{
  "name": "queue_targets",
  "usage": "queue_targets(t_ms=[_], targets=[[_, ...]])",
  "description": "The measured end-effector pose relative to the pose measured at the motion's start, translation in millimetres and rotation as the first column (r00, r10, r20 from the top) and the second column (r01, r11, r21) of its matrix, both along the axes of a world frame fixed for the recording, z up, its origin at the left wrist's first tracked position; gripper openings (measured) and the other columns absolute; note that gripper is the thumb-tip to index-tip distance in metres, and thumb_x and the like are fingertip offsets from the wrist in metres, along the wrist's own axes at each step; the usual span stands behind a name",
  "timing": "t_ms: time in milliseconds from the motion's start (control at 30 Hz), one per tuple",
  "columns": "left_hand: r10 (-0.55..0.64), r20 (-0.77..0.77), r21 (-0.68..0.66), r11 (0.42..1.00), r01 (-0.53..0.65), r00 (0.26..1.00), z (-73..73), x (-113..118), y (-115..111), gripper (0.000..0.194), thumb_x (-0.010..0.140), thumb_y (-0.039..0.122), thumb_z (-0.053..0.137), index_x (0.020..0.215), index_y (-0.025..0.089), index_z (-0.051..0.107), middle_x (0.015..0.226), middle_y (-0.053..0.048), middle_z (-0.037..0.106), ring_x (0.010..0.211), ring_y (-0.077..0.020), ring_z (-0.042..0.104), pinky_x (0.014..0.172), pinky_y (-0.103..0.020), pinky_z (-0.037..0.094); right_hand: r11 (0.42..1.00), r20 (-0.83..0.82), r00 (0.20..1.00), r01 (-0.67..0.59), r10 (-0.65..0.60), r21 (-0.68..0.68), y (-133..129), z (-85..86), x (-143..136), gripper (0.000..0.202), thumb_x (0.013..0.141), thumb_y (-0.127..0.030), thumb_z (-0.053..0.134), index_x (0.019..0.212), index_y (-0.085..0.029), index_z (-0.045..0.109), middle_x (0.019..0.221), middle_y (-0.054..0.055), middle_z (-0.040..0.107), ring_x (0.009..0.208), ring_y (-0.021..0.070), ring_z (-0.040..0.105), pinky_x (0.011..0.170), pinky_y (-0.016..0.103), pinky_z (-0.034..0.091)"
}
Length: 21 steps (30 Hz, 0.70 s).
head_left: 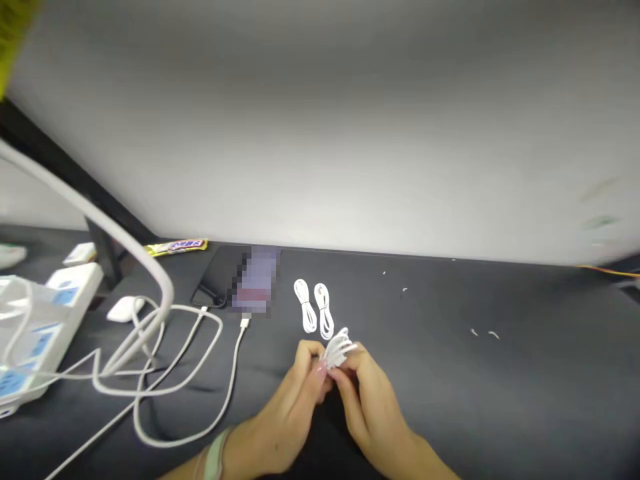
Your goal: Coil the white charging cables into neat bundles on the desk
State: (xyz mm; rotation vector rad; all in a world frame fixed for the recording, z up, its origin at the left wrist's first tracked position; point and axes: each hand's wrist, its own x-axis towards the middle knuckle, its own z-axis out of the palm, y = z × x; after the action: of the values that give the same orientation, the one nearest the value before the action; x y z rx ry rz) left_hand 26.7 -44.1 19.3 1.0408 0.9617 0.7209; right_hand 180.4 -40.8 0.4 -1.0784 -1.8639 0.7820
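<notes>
A looped bundle of white cable (338, 348) is pinched between my two hands over the front middle of the black table. My left hand (295, 407) grips it from the left, thumb on top. From the right, my right hand (370, 400) closes its thumb and fingers on the same bundle; parts of the fingertips are hidden. Just beyond the hands lie two coiled white cables, a left one (306, 307) and a right one (324, 312), side by side, each gathered at its middle.
Two phones, a dark one (216, 273) and one with a blurred screen (256, 280), have white cords plugged in. A thick white cord (135, 250) loops in the left foreground. Further left is a power strip (65, 320). A snack bar (177, 247) lies at the wall; white scraps (493, 335) lie right.
</notes>
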Motion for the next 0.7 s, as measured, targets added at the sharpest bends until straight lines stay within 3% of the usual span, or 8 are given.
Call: queue_targets(t_ms=[167,467,633,700], targets=[[0.018,-0.030,0.084,0.996,-0.016,0.999,2.1,1.9,2.1,0.038,0.095,0.042,0.031,0.126,0.022,0.041,0.084,-0.001,0.049,0.072,-0.0125,0.041,0.075,-0.025,0.038,1.000,0.008,1.000,0.016,-0.016,0.020,0.6,-0.9,-2.7,0.013,0.092,-0.010,0.038,0.090,-0.021,0.046,0.081,0.004,0.057,0.071,0.0159,0.056,0.064,0.029,0.045],[0.089,-0.019,0.115,0.990,-0.086,0.996,-0.2,8.1,1.1,0.044,0.094,0.041,0.035,0.131,0.022,0.049,0.090,-0.005,0.058,0.075,-0.0154,0.047,0.078,-0.029,0.042,0.997,0.045,0.997,0.067,-0.068,0.033,-0.1,0.0,-7.4,0.013,0.091,-0.011,0.037,0.089,-0.021,0.043,0.079,0.003,0.055,0.067,0.0158,0.055,0.061,0.028,0.045],[0.176,0.016,0.098,0.979,-0.177,0.984,-3.6,10.9,-1.6,0.048,0.092,0.043,0.039,0.133,0.021,0.047,0.111,-0.008,0.059,0.098,-0.0205,0.051,0.095,-0.032,0.036,0.997,-0.054,0.997,0.065,-0.063,0.034,-1.3,3.2,-12.1,0.017,0.091,-0.009,0.036,0.085,-0.022,0.044,0.077,0.002,0.054,0.069,0.0149,0.054,0.063,0.027,0.044],[0.177,0.036,0.031,0.983,-0.178,0.984,-4.8,11.4,-4.4,0.048,0.092,0.044,0.039,0.135,0.023,0.044,0.115,-0.007,0.056,0.102,-0.0197,0.048,0.096,-0.030,0.034,0.996,-0.054,0.997,0.049,-0.046,0.069,-1.7,3.0,-12.6,0.017,0.090,-0.007,0.037,0.087,-0.022,0.046,0.078,0.002,0.055,0.069,0.0154,0.054,0.064,0.027,0.045]])
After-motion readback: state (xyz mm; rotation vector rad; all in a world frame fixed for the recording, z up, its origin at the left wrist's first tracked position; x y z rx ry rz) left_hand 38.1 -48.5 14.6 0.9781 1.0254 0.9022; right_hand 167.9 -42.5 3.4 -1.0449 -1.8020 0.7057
